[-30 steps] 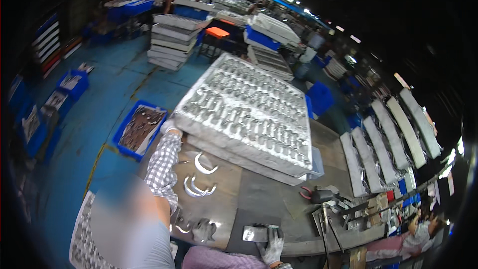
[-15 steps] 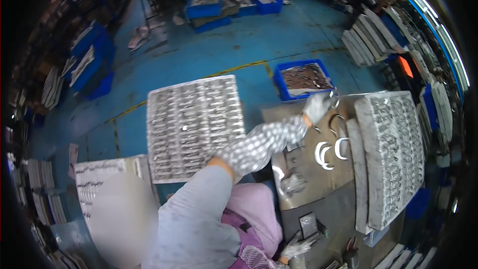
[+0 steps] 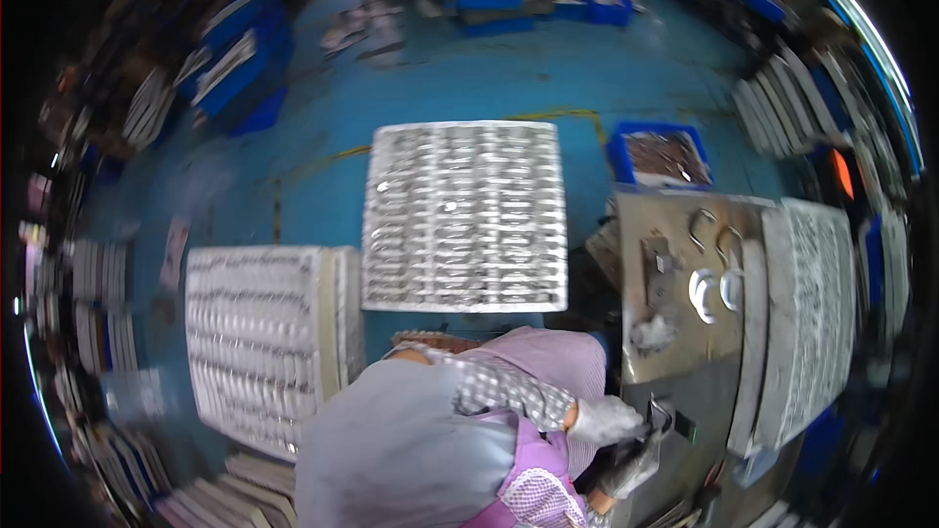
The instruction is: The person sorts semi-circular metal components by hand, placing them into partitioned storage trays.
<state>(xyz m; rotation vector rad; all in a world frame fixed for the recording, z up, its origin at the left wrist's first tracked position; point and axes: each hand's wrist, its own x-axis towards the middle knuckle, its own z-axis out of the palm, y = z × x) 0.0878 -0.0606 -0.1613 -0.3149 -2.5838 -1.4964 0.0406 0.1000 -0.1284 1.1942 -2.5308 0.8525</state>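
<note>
My left hand, in a whitish work glove below a checked sleeve, is closed beside a dark object that blur hides. Just below it, my gloved right hand is closed at the lower end of a thin, hook-shaped curved metal piece. Both hands are close together over the dark near part of the worktable. Farther up the table lie bright curved metal pieces and darker hooked ones. A crumpled greyish-white item rests near the table's left edge.
Along the table's right side stand pale trays of metal pieces. Another filled tray stands ahead, and a stack of trays stands at left. A blue bin of brownish pieces sits beyond the table. Blue floor stretches behind.
My left hand has come back from the table's far end to beside my right hand. My right hand, spread out earlier, is now closed. The whole view has shifted.
</note>
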